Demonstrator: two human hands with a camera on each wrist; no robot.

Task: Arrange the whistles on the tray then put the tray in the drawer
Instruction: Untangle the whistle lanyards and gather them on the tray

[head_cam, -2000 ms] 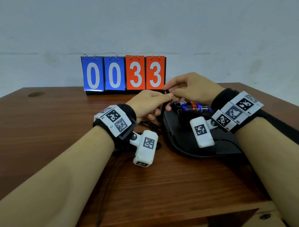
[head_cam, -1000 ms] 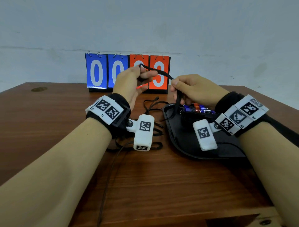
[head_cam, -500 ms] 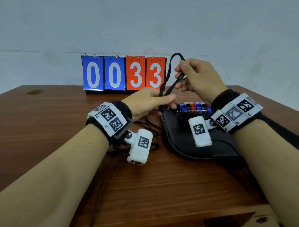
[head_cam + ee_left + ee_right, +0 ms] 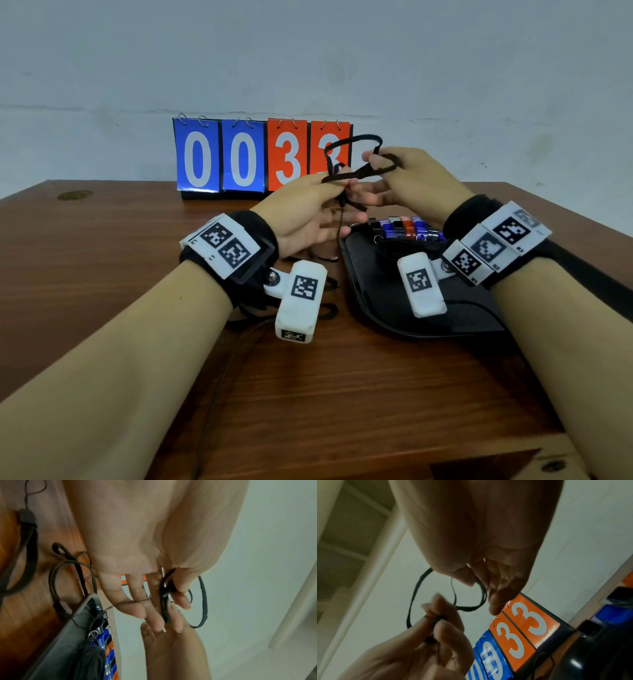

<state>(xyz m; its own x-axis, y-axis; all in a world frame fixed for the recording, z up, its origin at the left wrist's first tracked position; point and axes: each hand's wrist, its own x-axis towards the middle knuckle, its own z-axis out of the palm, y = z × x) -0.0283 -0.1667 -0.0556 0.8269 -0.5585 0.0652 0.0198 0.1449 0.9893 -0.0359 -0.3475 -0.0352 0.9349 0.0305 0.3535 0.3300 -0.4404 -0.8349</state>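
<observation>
Since a moment ago, both hands coil the whistle lanyard (image 4: 356, 161) above the tray (image 4: 383, 308), left hand (image 4: 308, 212) and right hand (image 4: 411, 181) pinching it, likely to tidy it.

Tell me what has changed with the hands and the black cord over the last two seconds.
Both hands rose from low beside the tray to in front of the scoreboard. The left hand now pinches the gathered black lanyard, and the right hand holds its loop, coiling it. The whistles stayed in their row on the tray; tray and scoreboard did not move.
</observation>
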